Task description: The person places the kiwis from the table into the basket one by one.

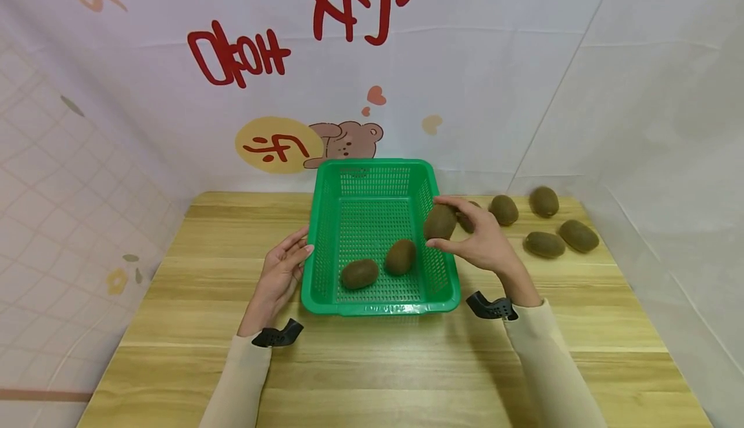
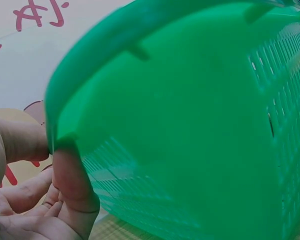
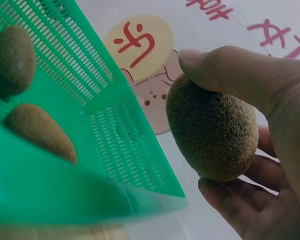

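A green plastic basket [image 1: 380,308] with slotted walls stands in the middle of the table. Two brown kiwis lie on its floor, one kiwi [image 1: 360,274] at the near left and another kiwi [image 1: 400,257] nearer the right wall. My left hand [image 1: 285,266] pinches the basket's left rim, thumb on one side and forefinger on the other, as the left wrist view shows. Over the right rim, my right hand [image 1: 479,237] grips a third kiwi [image 3: 215,130] between thumb and fingers, its fuzzy skin plain in the right wrist view.
Several more kiwis lie on the wooden table [image 1: 372,370] to the right, among them a kiwi [image 1: 544,244] and a kiwi [image 1: 578,235]. One kiwi [image 1: 467,220] is partly hidden behind my right hand. A printed white cloth [image 1: 476,79] hangs behind the table.
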`<state>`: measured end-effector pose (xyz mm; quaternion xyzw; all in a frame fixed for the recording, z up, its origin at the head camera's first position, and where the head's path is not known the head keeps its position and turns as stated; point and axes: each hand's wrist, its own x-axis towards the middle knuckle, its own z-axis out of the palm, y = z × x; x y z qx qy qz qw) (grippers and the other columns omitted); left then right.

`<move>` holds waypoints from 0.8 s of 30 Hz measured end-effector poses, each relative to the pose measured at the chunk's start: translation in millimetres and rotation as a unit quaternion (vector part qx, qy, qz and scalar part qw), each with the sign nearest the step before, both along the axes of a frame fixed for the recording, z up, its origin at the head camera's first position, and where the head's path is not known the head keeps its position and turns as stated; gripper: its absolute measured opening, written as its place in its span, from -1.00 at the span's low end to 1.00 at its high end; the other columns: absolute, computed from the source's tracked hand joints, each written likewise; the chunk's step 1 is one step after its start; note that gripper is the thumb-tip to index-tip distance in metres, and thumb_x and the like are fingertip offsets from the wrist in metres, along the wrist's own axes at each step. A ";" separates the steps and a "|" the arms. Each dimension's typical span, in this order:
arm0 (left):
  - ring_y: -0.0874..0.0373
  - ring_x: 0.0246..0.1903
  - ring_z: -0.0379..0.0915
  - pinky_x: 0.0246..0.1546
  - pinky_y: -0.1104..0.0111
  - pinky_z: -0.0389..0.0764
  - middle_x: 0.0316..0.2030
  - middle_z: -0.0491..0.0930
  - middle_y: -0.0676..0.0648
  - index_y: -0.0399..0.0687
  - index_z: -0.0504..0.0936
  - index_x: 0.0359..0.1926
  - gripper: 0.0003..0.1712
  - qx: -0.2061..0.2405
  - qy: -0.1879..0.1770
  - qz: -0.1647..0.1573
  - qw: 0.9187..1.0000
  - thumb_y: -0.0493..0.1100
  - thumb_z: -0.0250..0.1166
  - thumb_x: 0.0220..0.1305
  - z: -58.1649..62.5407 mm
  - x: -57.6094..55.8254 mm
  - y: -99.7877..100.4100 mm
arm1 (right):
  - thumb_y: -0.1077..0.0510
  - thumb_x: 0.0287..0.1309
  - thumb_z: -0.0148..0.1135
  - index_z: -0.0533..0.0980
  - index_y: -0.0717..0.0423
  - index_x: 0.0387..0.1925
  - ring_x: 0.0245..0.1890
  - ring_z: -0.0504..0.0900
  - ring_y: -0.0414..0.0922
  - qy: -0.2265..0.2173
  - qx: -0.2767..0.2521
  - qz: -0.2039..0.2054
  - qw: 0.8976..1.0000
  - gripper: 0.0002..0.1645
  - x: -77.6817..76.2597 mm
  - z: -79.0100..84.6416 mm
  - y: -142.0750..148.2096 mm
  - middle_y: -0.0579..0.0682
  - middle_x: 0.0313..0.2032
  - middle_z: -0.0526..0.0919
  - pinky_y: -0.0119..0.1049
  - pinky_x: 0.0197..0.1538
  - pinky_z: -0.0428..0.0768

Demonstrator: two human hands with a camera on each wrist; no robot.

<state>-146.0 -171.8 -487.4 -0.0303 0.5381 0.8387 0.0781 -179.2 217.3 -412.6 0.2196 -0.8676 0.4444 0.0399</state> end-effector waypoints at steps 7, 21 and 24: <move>0.33 -0.11 0.60 -0.17 0.53 0.73 -0.07 0.54 0.05 -0.28 0.22 0.53 -0.32 0.001 -0.004 0.001 1.000 -0.42 0.18 0.45 1.2 -0.1 0.6 | -0.03 0.00 0.64 0.46 -0.18 0.37 0.26 0.57 -0.10 0.003 0.015 0.018 1.000 -0.12 2.3 -1.7 -7.6 -0.12 0.32 0.56 -0.05 0.35 0.59; 0.31 -0.09 0.60 -0.14 0.53 0.73 -0.04 0.56 0.03 -0.28 0.22 0.53 -0.31 0.002 0.005 -0.001 1.000 -0.42 0.19 0.45 0.9 0.2 1.1 | -0.06 0.00 0.64 0.38 -0.14 0.47 0.45 0.39 0.01 -0.037 0.009 0.019 0.999 0.01 6.1 -6.1 0.9 -0.14 0.43 0.45 0.11 0.54 0.34; 0.31 -0.10 0.61 -0.14 0.53 0.73 -0.05 0.57 0.03 -0.29 0.21 0.53 -0.30 0.001 0.007 -0.001 1.000 -0.42 0.19 0.45 0.8 0.6 0.8 | -0.09 -0.02 0.65 0.31 -0.28 0.51 0.49 0.33 0.01 -0.030 0.017 0.008 0.999 0.07 6.3 -5.9 5.0 -0.17 0.47 0.39 0.18 0.53 0.32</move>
